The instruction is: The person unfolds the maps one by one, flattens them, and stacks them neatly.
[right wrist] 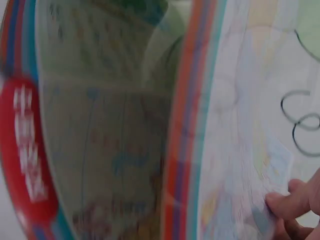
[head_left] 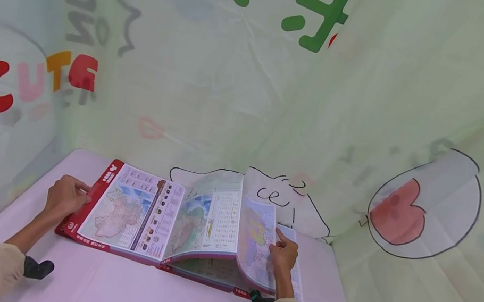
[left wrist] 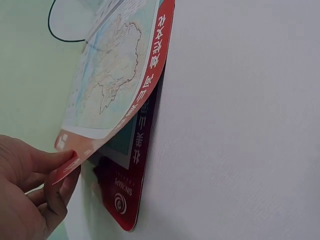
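A large glossy folding map (head_left: 130, 209) with a red border lies spread on the table, its panels partly raised in folds. My left hand (head_left: 65, 198) is at its left edge. In the left wrist view, thumb and fingers pinch a lifted red corner of the map sheet (left wrist: 117, 85), above another red-edged layer (left wrist: 120, 200) bearing a round logo. My right hand (head_left: 284, 254) pinches the edge of a curved right-hand panel (head_left: 256, 237). The right wrist view, somewhat blurred, shows that panel's striped border (right wrist: 182, 150) and a shaded panel (right wrist: 110, 150) with a red label beneath.
The map rests on a pale pinkish table (head_left: 115, 290). Light fabric curtains (head_left: 214, 87) with printed letters and drawings enclose the table at the back and sides. A dark strap piece (head_left: 37, 269) sits at the left wrist, another (head_left: 261, 300) at the right.
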The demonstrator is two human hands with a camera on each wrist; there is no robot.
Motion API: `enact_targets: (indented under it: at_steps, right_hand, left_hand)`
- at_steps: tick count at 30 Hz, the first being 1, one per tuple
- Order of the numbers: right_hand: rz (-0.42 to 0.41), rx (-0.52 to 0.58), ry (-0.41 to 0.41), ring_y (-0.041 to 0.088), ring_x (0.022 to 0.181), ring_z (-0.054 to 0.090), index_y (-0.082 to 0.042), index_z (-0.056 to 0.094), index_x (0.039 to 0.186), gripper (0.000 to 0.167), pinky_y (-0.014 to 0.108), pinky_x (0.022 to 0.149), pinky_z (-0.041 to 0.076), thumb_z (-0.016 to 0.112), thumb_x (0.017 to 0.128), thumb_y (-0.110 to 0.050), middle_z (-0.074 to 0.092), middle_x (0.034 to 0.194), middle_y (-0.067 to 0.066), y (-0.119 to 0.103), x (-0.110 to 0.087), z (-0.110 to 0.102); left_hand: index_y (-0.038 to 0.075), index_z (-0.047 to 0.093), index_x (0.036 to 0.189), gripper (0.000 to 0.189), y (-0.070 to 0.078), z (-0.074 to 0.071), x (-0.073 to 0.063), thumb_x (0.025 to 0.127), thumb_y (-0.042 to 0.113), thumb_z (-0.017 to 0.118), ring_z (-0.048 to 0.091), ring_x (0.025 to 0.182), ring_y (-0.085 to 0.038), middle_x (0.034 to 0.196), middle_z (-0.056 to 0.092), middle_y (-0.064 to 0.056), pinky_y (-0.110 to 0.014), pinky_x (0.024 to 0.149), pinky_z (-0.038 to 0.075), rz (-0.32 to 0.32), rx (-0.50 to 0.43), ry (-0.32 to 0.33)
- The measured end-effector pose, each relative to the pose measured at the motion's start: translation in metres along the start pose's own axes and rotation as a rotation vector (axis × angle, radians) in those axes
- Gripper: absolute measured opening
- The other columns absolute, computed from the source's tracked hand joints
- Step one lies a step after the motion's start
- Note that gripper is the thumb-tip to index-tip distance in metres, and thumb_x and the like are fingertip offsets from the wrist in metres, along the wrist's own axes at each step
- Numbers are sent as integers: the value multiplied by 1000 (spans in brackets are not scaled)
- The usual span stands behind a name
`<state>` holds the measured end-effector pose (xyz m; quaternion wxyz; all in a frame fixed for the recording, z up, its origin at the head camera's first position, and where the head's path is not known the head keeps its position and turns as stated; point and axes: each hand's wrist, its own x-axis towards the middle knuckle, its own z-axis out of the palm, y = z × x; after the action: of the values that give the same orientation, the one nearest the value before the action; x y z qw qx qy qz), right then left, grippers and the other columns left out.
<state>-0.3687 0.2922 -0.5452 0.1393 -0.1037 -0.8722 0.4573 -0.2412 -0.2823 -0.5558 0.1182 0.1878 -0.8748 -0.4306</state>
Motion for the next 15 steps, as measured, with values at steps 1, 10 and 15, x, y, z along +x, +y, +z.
enact_targets:
  at_steps: [1, 10, 15]
  right_hand:
    - [1, -39, 29, 22, 74, 50, -11, 73, 140, 60, 30, 59, 35, 69, 84, 11, 60, 84, 9, 8, 5, -1]
    - [14, -182, 163, 36, 75, 59, -9, 71, 142, 67, 37, 58, 36, 54, 79, 8, 72, 98, 32, 55, 27, -15]
    - [57, -181, 189, 41, 81, 64, -8, 72, 140, 63, 38, 60, 40, 55, 81, 8, 74, 107, 35, 54, 14, -32]
  left_hand:
    - [-20, 67, 126, 40, 0, -1, 1, 98, 8, 74, 75, 90, -50, 113, 73, -41, -49, 71, 66, -2, 6, 7]
    - [-20, 70, 120, 37, -4, -1, 1, 98, 9, 75, 74, 91, -51, 114, 72, -42, -52, 71, 67, 40, 32, 47]
    - [-20, 70, 116, 33, -3, -1, 3, 96, 6, 75, 72, 88, -49, 111, 72, -42, -53, 72, 64, 42, 69, 31]
